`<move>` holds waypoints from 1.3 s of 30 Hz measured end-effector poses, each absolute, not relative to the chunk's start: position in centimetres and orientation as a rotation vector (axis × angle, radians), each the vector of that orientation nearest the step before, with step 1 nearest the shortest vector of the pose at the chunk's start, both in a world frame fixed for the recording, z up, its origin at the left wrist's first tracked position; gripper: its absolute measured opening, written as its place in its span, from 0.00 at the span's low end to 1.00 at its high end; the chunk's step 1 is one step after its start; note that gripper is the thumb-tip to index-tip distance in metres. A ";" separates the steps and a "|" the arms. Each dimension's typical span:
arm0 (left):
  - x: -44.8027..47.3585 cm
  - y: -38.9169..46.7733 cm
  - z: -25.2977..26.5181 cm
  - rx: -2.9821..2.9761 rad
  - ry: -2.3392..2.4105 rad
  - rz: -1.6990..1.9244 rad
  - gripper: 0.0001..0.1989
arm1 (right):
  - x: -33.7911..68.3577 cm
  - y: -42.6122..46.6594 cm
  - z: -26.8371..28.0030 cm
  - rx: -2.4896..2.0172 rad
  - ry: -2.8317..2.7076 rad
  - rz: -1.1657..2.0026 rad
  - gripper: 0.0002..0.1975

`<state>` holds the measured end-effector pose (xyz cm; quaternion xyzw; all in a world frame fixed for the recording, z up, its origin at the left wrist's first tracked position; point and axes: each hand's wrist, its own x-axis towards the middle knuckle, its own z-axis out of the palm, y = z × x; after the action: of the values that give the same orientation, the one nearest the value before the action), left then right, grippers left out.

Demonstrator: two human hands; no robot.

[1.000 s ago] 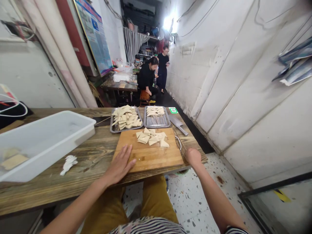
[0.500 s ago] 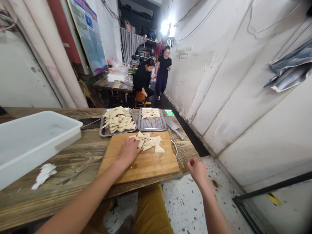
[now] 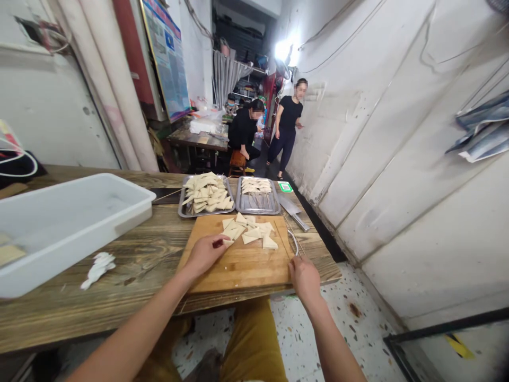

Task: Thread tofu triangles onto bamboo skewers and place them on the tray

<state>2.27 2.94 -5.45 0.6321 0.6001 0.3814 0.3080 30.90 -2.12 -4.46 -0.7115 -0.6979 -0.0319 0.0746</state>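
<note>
On the wooden cutting board (image 3: 246, 273) lies a loose group of pale, thin tofu pieces (image 3: 254, 233), many cut as triangles. My left hand (image 3: 205, 254) is at the group's left end, thumb and fingers closed at the edge of a piece there. My right hand (image 3: 304, 273) is closed at the board's right edge, around the lower end of a thin bamboo skewer (image 3: 283, 239) that slants up over the board. More skewers (image 3: 301, 245) lie just beyond it, beside the board's white handle (image 3: 293, 243).
Behind the board stand a metal tray (image 3: 186, 211) heaped with skewered pieces and a second tray (image 3: 259, 204) with a row of them. A cleaver (image 3: 293, 210) lies to the right. Leftward are a white plastic tub (image 3: 135, 212) and crumpled tissue (image 3: 98, 268). Two people are farther back.
My right hand has moved left, from past the table edge to the skewers by the board. My left hand has drawn back slightly from the pieces. The standing person has come closer.
</note>
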 end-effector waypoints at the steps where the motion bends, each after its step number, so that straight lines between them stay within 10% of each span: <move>1: 2.4 2.5 -5.4 1.554 1.509 1.058 0.14 | 30.8 -1.7 -4.6 -2.148 -2.106 -0.104 0.08; 20: 0.8 0.1 -3.7 0.508 0.926 1.408 0.13 | 32.2 -1.5 -3.9 -2.012 -1.850 0.219 0.08; 28: 1.1 -0.7 -2.8 0.479 0.933 1.377 0.17 | 23.8 -9.4 -4.5 -1.104 -1.710 1.189 0.17; 39: 1.8 -1.3 -1.2 0.184 0.966 1.555 0.05 | 20.8 -10.6 -8.2 -1.133 -1.806 1.317 0.13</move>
<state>1.80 -1.26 -1.22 0.0794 0.4177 0.6725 0.6057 20.77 -10.64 -8.20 -0.4295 -0.6846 0.4992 0.3124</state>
